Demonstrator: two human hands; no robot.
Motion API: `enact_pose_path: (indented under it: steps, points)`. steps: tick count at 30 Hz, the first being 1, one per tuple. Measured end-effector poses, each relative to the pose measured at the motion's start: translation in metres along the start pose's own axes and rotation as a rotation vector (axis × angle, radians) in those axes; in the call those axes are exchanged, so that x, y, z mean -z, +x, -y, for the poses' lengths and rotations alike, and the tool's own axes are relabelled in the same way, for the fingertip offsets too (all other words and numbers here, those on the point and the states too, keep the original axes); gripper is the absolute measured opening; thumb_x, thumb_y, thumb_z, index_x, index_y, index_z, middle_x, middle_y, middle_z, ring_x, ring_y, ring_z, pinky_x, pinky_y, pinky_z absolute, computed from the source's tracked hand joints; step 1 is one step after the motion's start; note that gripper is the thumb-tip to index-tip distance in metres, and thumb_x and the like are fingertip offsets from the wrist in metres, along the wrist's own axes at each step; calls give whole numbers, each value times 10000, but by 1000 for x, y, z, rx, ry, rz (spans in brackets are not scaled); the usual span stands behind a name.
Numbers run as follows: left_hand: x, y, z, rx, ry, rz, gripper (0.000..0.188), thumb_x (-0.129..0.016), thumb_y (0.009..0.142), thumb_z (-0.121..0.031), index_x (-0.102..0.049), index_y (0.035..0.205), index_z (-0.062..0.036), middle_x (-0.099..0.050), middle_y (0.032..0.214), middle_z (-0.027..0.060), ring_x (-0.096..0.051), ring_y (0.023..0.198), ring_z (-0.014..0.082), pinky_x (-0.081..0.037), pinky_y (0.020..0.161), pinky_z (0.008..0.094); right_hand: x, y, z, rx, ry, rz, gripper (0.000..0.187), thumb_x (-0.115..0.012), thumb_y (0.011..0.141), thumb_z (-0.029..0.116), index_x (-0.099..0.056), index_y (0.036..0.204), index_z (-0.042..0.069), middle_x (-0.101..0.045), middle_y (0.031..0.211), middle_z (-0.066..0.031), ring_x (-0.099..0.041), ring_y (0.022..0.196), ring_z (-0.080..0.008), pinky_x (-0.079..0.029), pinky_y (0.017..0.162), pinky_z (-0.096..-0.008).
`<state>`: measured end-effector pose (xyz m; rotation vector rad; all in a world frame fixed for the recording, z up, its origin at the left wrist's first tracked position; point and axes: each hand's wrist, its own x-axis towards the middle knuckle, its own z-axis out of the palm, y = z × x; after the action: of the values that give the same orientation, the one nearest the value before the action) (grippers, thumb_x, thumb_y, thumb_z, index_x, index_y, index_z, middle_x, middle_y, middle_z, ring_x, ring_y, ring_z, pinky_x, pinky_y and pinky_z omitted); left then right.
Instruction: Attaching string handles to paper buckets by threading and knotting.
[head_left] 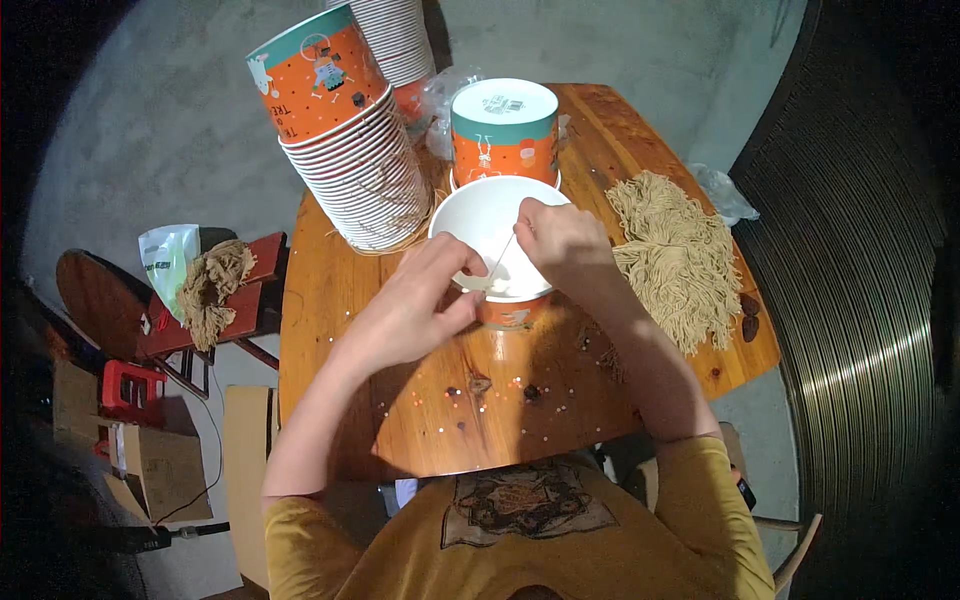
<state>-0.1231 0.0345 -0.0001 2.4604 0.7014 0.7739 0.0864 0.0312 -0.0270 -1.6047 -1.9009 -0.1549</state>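
Note:
A white-lined orange paper bucket (480,212) stands open side up in front of me. My right hand (565,245) is above its right side, fingers closed in a pinch on a thin pale strand (503,256). The strand slants down toward the near rim. My left hand (408,308) is at the near left rim, with its index finger curled over the inside and its thumb by the outer edge. What lies between these fingertips is too small to make out. A few small whitish bits (497,286) show just inside the near rim.
An upside-down bucket (505,105) stands behind. A tall leaning stack of buckets (350,180) is at left. Tan yarn (675,260) heaps at right. Small beads (485,408) are scattered on the wooden table (420,440). More yarn (215,285) hangs over a red stool (262,262).

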Motion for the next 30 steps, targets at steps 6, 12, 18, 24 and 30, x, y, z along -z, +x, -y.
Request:
enact_pose_path:
  steps: [6,12,18,24,30]
  points:
    - [-8,-7,-8,-135,256,79,217,-629,778,-63,-515,959,-20,-479,954,134,-500,969,322,-446,824,405,-8,-4,-4,135,-63,-146,144,-558,841,183,-585,800,47,-599,643,-170,-612,627,-358,-481,560,-463]
    - [-5,0,-8,-261,310,109,242,-639,717,-36,-457,871,1,-465,877,140,-506,882,318,-461,747,416,2,5,3,-33,-61,67,153,-541,845,179,-577,821,33,-608,680,-171,-618,661,-360,-480,586,-473]
    - [8,3,1,-368,407,197,236,-629,696,-29,-452,851,-11,-465,881,123,-502,916,307,-453,884,396,6,6,11,-108,-120,195,167,-527,858,191,-584,858,34,-615,718,-190,-623,725,-361,-480,640,-474]
    - [20,5,20,-489,670,223,102,-540,734,-62,-464,798,-40,-476,861,89,-505,971,269,-414,997,369,38,8,-10,-293,900,321,179,-538,899,197,-597,989,53,-562,672,7,-517,587,-74,-398,522,-207]
    - [29,8,57,-507,848,127,114,-532,744,-84,-482,832,-32,-537,1009,107,-490,1123,275,-416,997,369,75,-31,-59,-367,1778,88,173,-517,910,107,-574,1046,15,-636,844,-63,-604,697,-117,-477,544,-188]
